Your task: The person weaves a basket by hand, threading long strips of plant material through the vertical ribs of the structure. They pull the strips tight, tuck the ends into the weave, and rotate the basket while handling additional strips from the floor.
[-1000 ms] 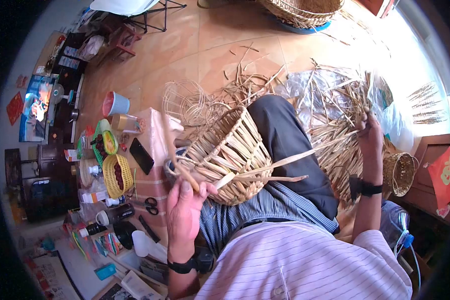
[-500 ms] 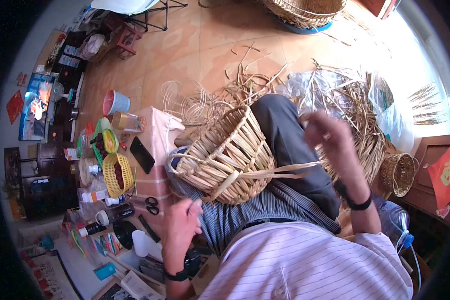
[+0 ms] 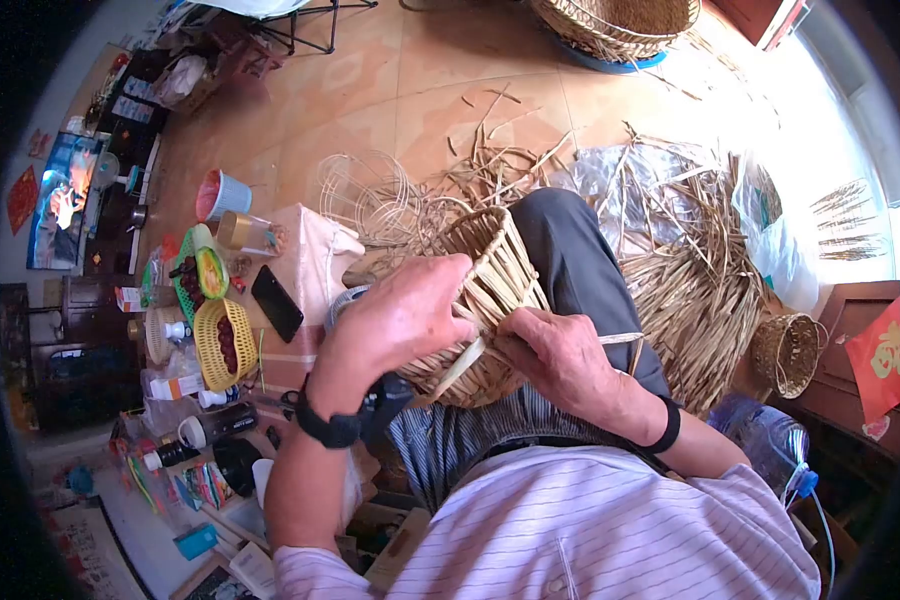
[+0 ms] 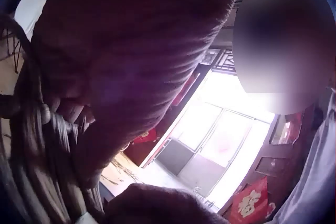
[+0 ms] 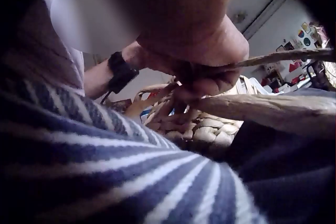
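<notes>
A woven straw basket (image 3: 510,268) leans on its side in the person's lap. The left hand (image 3: 400,312) lies over its near side and grips the wall, with fingers reaching past the rim; in the left wrist view the fingers curl behind the basket's upright straws (image 4: 39,166). Against the outer wall, the right hand (image 3: 572,368) pinches flat straw strands (image 3: 622,340), whose loose ends stick out to the right. The right wrist view shows two strands (image 5: 273,109) leaving that hand, with the braided basket base (image 5: 212,132) behind. A pale straw end (image 3: 460,368) points down between the hands.
Dry straw (image 3: 695,310) is heaped on the floor at right, beside a small basket (image 3: 792,352). A large basket (image 3: 620,25) stands at the back. To the left, a table holds a phone (image 3: 277,304) and a yellow basket (image 3: 210,345). A water bottle (image 3: 770,440) stands at lower right.
The right hand has come in from the straw heap to the basket and now pinches strands. The left hand has released a strand and moved up onto the basket wall.
</notes>
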`<state>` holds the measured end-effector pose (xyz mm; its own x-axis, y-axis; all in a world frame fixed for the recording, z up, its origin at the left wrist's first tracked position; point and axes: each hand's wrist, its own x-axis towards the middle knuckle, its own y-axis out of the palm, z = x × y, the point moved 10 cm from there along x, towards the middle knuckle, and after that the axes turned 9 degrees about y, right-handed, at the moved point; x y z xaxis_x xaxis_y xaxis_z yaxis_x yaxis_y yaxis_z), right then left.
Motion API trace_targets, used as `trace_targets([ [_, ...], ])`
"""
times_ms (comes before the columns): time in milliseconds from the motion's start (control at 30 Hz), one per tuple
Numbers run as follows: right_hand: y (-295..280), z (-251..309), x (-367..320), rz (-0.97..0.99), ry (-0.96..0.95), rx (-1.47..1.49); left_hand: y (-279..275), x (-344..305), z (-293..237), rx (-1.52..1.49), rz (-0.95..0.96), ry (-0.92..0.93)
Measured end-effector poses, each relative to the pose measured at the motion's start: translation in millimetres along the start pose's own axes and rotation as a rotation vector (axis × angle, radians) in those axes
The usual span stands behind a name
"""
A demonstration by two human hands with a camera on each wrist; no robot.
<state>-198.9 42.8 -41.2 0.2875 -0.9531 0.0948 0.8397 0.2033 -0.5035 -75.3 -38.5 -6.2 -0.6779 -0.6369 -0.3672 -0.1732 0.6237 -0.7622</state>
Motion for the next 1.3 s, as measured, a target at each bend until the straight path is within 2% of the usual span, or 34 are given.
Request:
trace_targets([
  [33,0,2,2,-0.002,-0.007,-0.009,1,6,-2,-0.005,0.023,0.085],
  [133,-1,10,5,-0.017,-0.021,-0.119,8,18,1,-0.243,0.096,0.057],
  [167,2,15,8,-0.022,-0.037,-0.161,30,25,19,-0.190,0.122,0.069],
  [200,3,15,8,-0.043,-0.084,-0.172,27,19,20,-0.134,-0.023,0.227],
  [267,14,3,11,0.008,0.045,-0.242,31,7,15,-0.181,-0.179,0.316],
  [300,15,5,12,0.004,0.042,-0.257,32,4,13,-0.188,-0.226,0.313],
  [400,9,18,17,-0.019,-0.018,-0.303,22,2,0,-0.090,-0.336,0.249],
  [433,9,14,17,-0.024,-0.007,-0.326,25,12,5,-0.051,-0.247,0.070],
  [467,9,11,17,-0.029,0.014,-0.356,29,15,9,-0.059,-0.206,-0.021],
  [533,8,19,18,-0.058,0.021,-0.299,33,13,11,-0.039,-0.176,-0.064],
  [600,4,20,15,-0.110,0.010,-0.229,32,8,3,-0.033,-0.270,-0.020],
  [633,4,21,13,-0.088,-0.020,-0.202,38,11,4,-0.015,-0.230,-0.125],
  [667,4,21,10,-0.067,-0.022,-0.201,34,5,-2,-0.008,-0.316,-0.054],
  [733,4,19,5,-0.024,-0.020,-0.196,25,-3,-13,0.044,-0.418,-0.058],
  [767,5,12,2,0.002,0.022,-0.149,30,1,-12,0.049,-0.339,-0.127],
  [900,-1,20,3,-0.058,-0.010,-0.112,39,4,-7,0.049,-0.348,-0.073],
  [1000,1,21,2,-0.113,-0.009,-0.115,41,15,12,-0.108,-0.137,-0.009],
  [1033,2,17,3,-0.118,-0.008,-0.146,50,26,17,-0.206,0.112,0.037],
  [1067,4,14,3,-0.119,-0.007,-0.177,38,24,11,-0.490,0.159,0.210],
  [1133,3,19,9,-0.139,-0.019,-0.176,37,34,38,-0.479,0.352,0.047],
  [1233,4,23,9,-0.125,-0.065,-0.203,51,37,66,-0.931,0.378,-0.201],
  [1300,7,24,7,-0.108,-0.092,-0.207,55,36,66,-0.991,0.432,-0.144],
])
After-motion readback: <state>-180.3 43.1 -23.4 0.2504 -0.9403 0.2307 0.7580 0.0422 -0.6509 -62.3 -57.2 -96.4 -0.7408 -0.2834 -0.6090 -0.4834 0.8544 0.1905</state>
